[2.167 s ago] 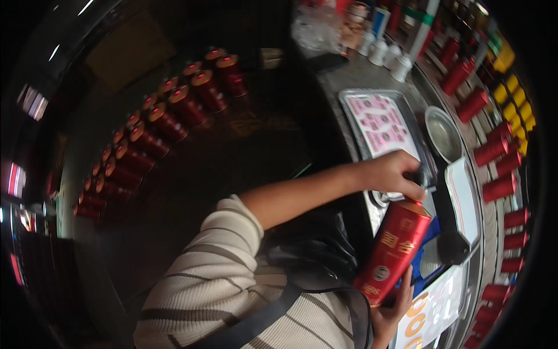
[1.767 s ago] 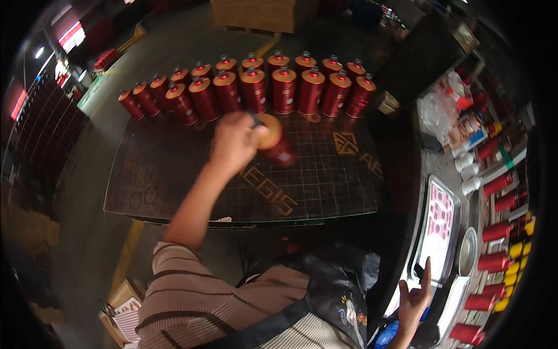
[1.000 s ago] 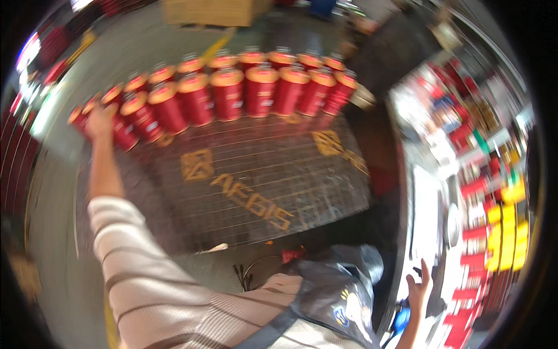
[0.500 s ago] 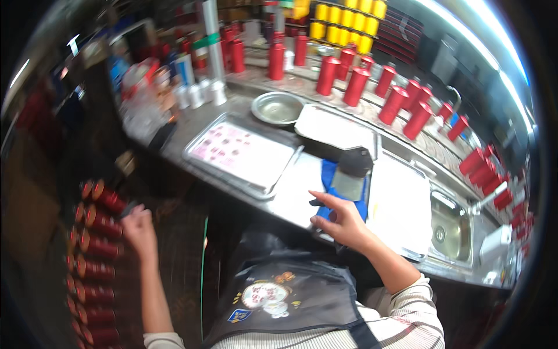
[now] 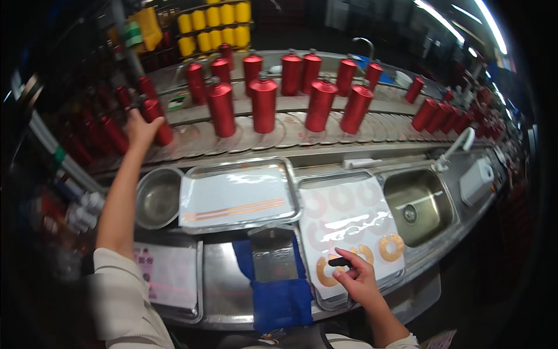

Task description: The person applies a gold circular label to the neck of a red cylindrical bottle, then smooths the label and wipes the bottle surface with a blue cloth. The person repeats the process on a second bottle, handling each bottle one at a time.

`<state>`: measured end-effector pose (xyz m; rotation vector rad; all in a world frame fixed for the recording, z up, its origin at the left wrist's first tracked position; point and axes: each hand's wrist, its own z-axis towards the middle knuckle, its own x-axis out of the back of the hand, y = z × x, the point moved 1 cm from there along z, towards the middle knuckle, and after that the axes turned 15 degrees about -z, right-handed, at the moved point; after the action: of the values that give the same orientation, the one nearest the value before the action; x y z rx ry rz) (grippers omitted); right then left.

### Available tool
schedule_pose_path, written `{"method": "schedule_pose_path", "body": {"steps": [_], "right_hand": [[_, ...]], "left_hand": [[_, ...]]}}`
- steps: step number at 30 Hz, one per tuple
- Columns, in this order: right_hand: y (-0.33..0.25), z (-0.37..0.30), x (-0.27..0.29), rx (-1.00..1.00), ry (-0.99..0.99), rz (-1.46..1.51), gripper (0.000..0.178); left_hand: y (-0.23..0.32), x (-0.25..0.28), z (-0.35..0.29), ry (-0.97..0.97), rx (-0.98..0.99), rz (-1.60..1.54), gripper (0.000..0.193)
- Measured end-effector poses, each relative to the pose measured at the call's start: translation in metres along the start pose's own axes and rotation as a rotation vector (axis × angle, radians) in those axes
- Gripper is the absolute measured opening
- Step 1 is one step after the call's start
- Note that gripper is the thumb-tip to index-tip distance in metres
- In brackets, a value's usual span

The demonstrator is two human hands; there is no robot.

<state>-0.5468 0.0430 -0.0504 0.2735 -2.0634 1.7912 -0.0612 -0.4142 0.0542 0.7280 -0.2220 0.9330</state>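
My left hand (image 5: 142, 129) reaches out to the far left, its fingers and thumb around the upper part of a red metal bottle (image 5: 165, 135). That bottle stands at the left end of a row of red bottles (image 5: 264, 107) with narrow necks. Above the tray of labels (image 5: 349, 203) at the right hovers my right hand (image 5: 357, 280), thumb and index finger apart. A black cover shows on one of its fingers. Below it, gold ring-shaped labels (image 5: 391, 248) lie on the sheet, and the hand partly hides some of them.
Beside the label tray are a metal tray with copper strips (image 5: 238, 212), a round metal bowl (image 5: 158, 200) and a blue cloth (image 5: 282, 305) under a clear block. A sink (image 5: 421, 203) is at the right. The bottles stand on a plate conveyor (image 5: 290, 123).
My view has swung toward the bottle row. The left hand has gone from the stacked red bottles low at the left to the conveyor. My right hand is now over the ring labels.
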Motion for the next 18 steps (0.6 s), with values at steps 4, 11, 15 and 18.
{"method": "schedule_pose_path", "body": {"steps": [4,11,15,18], "right_hand": [[-0.013,0.016,0.001,-0.059,0.006,-0.074,0.055],[-0.017,0.028,-0.037,-0.071,-0.011,-0.152,0.056],[-0.041,0.029,-0.051,-0.003,-0.043,-0.101,0.053],[-0.043,0.026,-0.083,0.021,-0.064,-0.076,0.051]], "left_hand": [[-0.066,-0.072,0.040,0.066,0.459,0.442,0.116],[-0.160,-0.093,0.049,0.227,0.099,-0.233,0.088],[-0.154,-0.049,0.031,0.203,0.129,0.123,0.092],[-0.156,0.035,0.011,0.145,0.023,-0.066,0.095]]}}
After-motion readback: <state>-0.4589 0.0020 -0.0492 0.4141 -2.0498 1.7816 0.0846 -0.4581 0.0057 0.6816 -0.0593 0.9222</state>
